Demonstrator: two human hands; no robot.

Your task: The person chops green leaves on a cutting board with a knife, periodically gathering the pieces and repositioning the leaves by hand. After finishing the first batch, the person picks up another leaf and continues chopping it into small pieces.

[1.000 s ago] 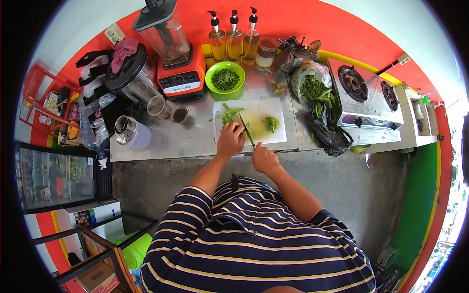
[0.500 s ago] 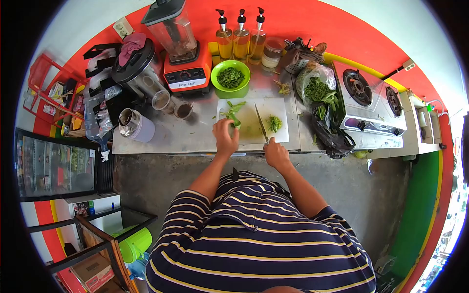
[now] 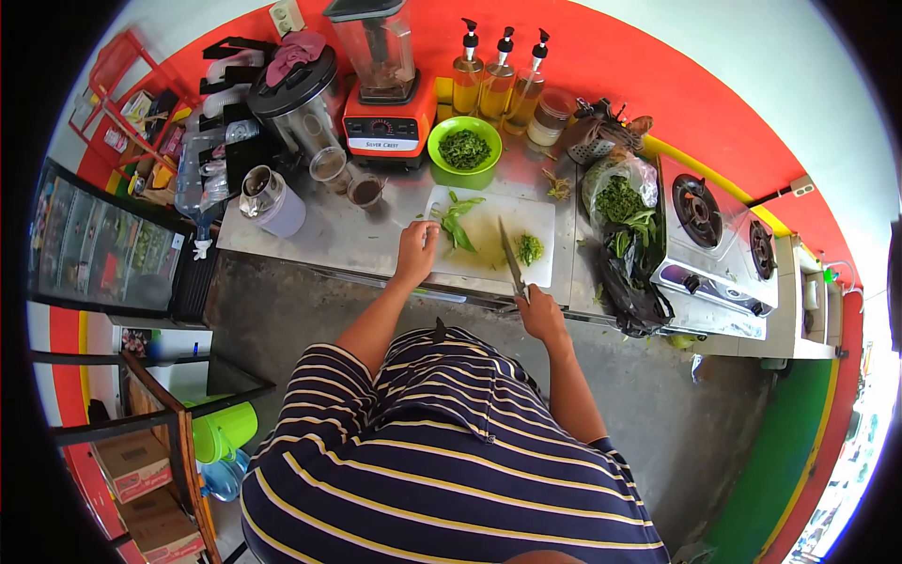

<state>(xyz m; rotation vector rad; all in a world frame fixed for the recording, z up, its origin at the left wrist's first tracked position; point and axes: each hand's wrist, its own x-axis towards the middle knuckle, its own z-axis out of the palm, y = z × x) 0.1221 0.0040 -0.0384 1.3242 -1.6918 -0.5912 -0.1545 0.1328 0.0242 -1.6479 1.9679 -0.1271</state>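
Note:
In my right hand (image 3: 540,313) is a knife (image 3: 510,252), its blade lying across the white cutting board (image 3: 484,268) with the tip pointing away from me. My left hand (image 3: 418,249) is closed, with its fingers curled, at the board's left edge; nothing shows in it. Beside it, apart from the fingers, green leaves (image 3: 458,228) lie on the board. To the right of the blade sits a small heap of chopped greens (image 3: 530,249). Behind the board a lime-green bowl (image 3: 467,177) holds chopped greens (image 3: 464,149).
An orange blender (image 3: 383,122), several pump bottles (image 3: 495,89) and a lidded jar (image 3: 551,117) line the back. On the right are a bag of leafy greens (image 3: 620,199), a black plastic bag (image 3: 628,291) and a gas stove (image 3: 709,235). Cups (image 3: 365,193) stand left.
My left hand has let go of the leaves and drawn back to the left; they now lie spread on the board. The knife stays in my right hand. The view has shifted and tilted.

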